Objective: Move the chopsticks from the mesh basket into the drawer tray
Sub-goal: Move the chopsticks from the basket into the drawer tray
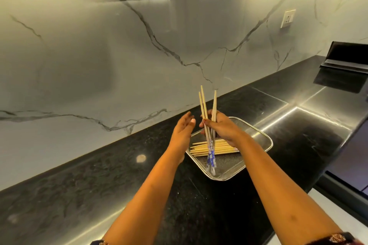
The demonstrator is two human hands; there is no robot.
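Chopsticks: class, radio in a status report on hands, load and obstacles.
Right hand gripping a few chopsticks upright over the mesh basket. Left hand open, empty. More sticks lying in basket. Drawer not in view.

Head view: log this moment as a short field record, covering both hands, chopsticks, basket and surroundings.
right hand: gripping a bunch of chopsticks, nearly upright, blue-patterned ends down
left hand: open, empty, beside the bunch
mesh basket: on the black countertop, more chopsticks lying flat inside
drawer tray: not in view
backdrop: marble-look wall, wall socket
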